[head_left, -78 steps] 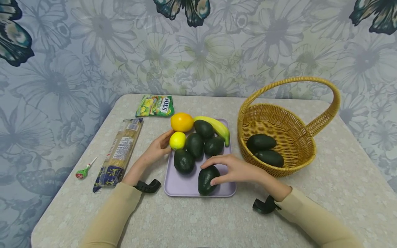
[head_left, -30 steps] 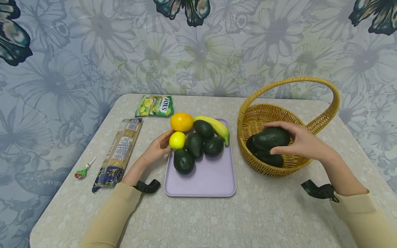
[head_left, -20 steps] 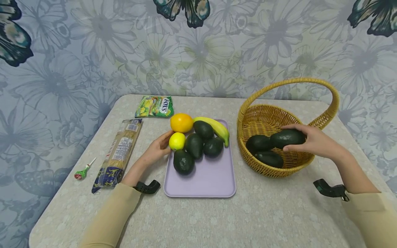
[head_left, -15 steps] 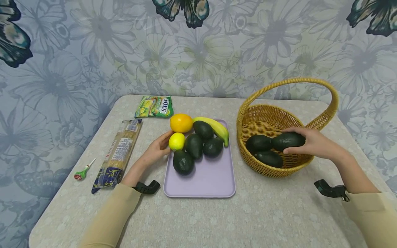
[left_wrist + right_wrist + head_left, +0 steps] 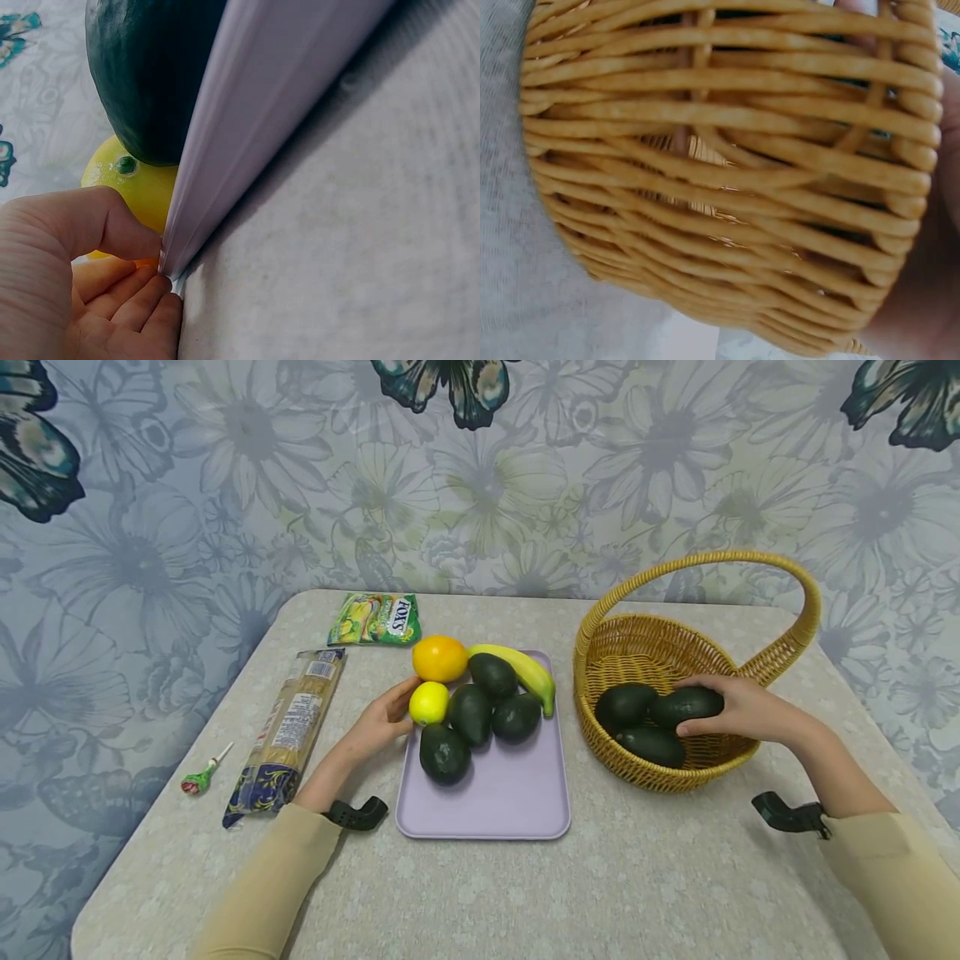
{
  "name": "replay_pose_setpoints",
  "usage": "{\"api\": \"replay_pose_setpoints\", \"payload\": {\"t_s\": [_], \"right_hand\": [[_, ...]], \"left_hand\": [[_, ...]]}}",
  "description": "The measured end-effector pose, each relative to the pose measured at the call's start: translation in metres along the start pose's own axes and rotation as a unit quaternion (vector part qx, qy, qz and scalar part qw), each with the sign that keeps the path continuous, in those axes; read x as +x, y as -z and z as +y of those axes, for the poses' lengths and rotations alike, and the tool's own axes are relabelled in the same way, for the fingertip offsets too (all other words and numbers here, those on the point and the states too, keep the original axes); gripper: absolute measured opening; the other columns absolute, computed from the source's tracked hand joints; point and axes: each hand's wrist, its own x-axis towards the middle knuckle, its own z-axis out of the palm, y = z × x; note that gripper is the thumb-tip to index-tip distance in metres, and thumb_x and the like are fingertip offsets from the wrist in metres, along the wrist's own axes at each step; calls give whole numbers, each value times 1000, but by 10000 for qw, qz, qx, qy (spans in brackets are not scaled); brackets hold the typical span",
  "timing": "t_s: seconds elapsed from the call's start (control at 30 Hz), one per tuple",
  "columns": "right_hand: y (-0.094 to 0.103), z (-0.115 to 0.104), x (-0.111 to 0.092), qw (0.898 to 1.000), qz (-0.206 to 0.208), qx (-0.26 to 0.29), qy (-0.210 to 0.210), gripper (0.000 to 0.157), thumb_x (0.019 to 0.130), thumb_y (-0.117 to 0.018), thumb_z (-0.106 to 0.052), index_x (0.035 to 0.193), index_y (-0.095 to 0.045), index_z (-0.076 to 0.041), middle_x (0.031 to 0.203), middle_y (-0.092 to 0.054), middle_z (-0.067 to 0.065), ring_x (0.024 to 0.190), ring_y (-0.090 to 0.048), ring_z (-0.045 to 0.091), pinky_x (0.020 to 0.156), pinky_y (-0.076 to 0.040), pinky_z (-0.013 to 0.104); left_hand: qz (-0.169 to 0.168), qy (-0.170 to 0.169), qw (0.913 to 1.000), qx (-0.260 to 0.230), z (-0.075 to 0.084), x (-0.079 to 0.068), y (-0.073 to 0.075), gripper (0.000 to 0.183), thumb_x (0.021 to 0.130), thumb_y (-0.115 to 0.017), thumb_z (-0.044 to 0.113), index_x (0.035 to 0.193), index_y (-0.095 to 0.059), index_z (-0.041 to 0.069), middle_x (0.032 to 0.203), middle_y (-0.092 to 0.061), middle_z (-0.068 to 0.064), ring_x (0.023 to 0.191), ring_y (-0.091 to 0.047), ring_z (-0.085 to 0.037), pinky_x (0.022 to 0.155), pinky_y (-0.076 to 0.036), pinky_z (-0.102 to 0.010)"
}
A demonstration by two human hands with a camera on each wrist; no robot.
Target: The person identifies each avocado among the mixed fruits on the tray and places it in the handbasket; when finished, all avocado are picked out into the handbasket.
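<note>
In the head view my right hand (image 5: 738, 708) holds a dark green avocado (image 5: 686, 704) inside the wicker basket (image 5: 720, 764), thumb on its near side and fingers on its far side. Two more avocados (image 5: 626, 706) lie against it there. My left hand (image 5: 377, 722) rests at the left edge of the lilac tray (image 5: 487, 810), beside a lemon (image 5: 429, 703). In the left wrist view its thumb and fingertips touch the tray's rim (image 5: 217, 150). The basket's weave (image 5: 727, 180) hides most of the right hand in the right wrist view.
On the tray sit several avocados (image 5: 471, 713) and a banana (image 5: 532, 675), with an orange fruit (image 5: 439, 658) at its corner. Left of it lie a spaghetti packet (image 5: 288, 731), a lollipop (image 5: 202, 777) and a green FOX'S bag (image 5: 375, 618). A tall handle (image 5: 712, 558) arches over the basket.
My right hand has carried the avocado from the front of the tray into the basket, lowered it right of the other two, then shifted it slightly left against them. The left hand has stayed put.
</note>
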Motion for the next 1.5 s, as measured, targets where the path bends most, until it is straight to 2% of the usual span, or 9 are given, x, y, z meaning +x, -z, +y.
{"api": "replay_pose_setpoints", "payload": {"t_s": [0.2, 0.37, 0.7, 0.87, 1.0, 1.17, 1.3, 1.4, 1.5], "right_hand": [[-4, 1, 9, 9998, -119, -152, -94, 76, 78, -71, -50, 133, -50, -2, 120, -57, 18, 101, -57, 31, 78, -49, 46], [-7, 0, 13, 9994, -269, -126, -178, 71, 81, -68, -51, 130, -53, -2, 126, -54, 21, 112, -52, 39, 85, -46, 55], [-10, 3, 15, 9984, -467, 92, -299, 71, 83, -66, -49, 133, -50, -1, 131, -50, 24, 117, -47, 42, 89, -43, 58], [-9, 2, 15, 9977, -575, 3, -346, 74, 84, -64, -50, 135, -48, 1, 133, -47, 26, 119, -44, 45, 91, -41, 60], [-5, -5, 12, 9982, -525, -247, -155, 74, 85, -63, -49, 134, -48, 4, 131, -49, 27, 118, -45, 45, 91, -40, 59], [8, -38, -2, 9984, 48, -517, 201, 72, 87, -63, -46, 132, -47, 7, 128, -52, 27, 118, -46, 43, 93, -40, 58], [12, -79, -15, 9934, 919, -175, 662, 56, 87, -67, -36, 131, -53, -4, 126, -56, 13, 115, -51, 32, 93, -43, 50], [4, -103, -18, 9776, 1568, 209, 1386, 46, 84, -72, -21, 126, -59, -9, 122, -60, 3, 109, -57, 20, 92, -47, 32], [-10, -120, -14, 9600, 1844, 684, 1991, 44, 82, -73, -9, 124, -61, -9, 120, -61, -1, 107, -58, 12, 90, -45, 19]], "left_hand": [[-20, -24, 10000, 3, 0, 0, 0, 73, 85, -52, -8, 149, -18, 0, 154, -19, -15, 140, -20, -28, 113, -18, -42], [-15, -30, 10000, -53, -2, 1, 0, 73, 85, -51, -9, 149, -18, 0, 154, -19, -15, 140, -19, -29, 113, -18, -43], [-15, 78, 9999, -122, 0, 0, 1, 73, 86, -51, -10, 149, -18, 0, 154, -18, -14, 140, -19, -28, 113, -17, -41], [-73, 132, 9996, -244, 13, -3, 0, 73, 84, -51, -12, 148, -16, -5, 153, -17, -20, 140, -18, -33, 113, -17, -46], [-110, 203, 9996, -172, 28, -6, -2, 73, 83, -50, -12, 147, -16, -8, 153, -16, -22, 139, -17, -35, 112, -17, -46], [-113, 200, 9997, -98, 32, -7, -2, 71, 84, -49, -12, 147, -16, -8, 153, -15, -22, 140, -17, -34, 113, -16, -45], [-103, 106, 9998, -162, 23, -5, -1, 70, 84, -49, -13, 146, -16, -8, 153, -15, -22, 140, -16, -34, 113, -15, -46], [-85, 93, 9998, -179, 11, -1, 0, 71, 85, -50, -13, 148, -17, -5, 154, -16, -19, 140, -16, -32, 113, -15, -44], [-64, 81, 9999, -124, 1, 1, 0, 72, 86, -50, -11, 149, -17, 0, 155, -17, -15, 140, -18, -28, 113, -16, -42]]}}
